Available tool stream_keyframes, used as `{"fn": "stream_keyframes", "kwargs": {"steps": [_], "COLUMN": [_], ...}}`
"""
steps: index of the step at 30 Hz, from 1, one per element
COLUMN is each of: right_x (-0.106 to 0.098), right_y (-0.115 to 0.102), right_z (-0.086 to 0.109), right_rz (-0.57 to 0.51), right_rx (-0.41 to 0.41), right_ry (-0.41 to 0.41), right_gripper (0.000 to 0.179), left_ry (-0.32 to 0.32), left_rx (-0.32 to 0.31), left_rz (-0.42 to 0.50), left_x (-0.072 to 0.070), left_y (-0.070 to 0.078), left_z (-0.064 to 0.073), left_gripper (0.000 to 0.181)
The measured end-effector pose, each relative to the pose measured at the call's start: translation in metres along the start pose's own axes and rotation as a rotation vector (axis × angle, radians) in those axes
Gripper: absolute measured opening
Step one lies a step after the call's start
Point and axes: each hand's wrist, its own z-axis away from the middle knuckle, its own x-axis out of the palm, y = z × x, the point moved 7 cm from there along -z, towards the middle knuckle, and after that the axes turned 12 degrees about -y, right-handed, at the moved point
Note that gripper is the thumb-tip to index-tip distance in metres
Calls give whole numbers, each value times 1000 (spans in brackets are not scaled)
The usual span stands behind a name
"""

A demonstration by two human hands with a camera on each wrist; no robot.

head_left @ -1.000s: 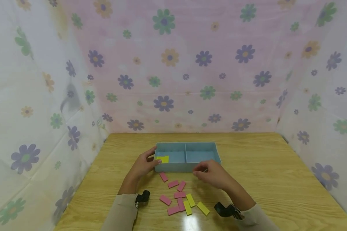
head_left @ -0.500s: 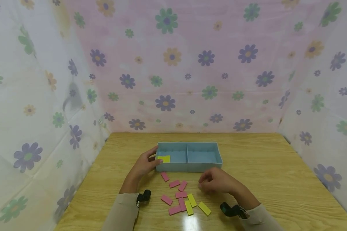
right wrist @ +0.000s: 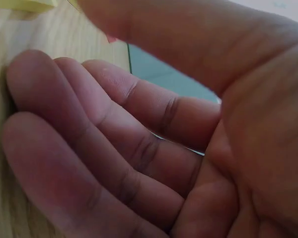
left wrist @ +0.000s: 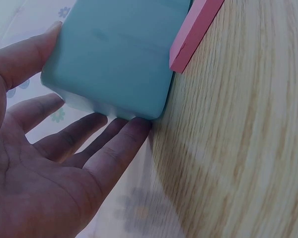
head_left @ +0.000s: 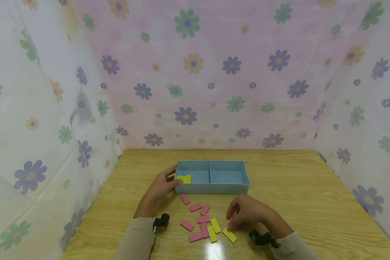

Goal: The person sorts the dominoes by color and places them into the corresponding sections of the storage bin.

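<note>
My left grip (head_left: 161,187) holds the box (head_left: 214,189) by its end. My right grip (head_left: 249,212), loosely bent, thumb apart, reaches the rightmost yellow tile (head_left: 230,237) on the worktop (head_left: 295,177): probably light, stiff, best pinched across its long edges.

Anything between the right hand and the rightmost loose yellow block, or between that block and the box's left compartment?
Nothing visible separates the right hand from that yellow block. Toward the left compartment, the box's front wall stands between, with pink blocks lying flat before it. The left hand grips the box's left end.
</note>
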Motion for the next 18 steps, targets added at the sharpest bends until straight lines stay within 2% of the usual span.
{"fn": "stream_keyframes", "kwargs": {"steps": [10,18], "right_x": [16,17], "right_y": [-10,-11], "right_z": [2,-1], "right_rz": [11,135], "right_rx": [11,47], "right_ry": [-31,38], "right_gripper": [19,16], "left_ry": [13,13], "left_rx": [-9,-2], "left_rz": [-7,-1], "left_x": [0,-1], "left_y": [-1,-3], "left_z": [1,-1], "left_gripper": [79,79]}}
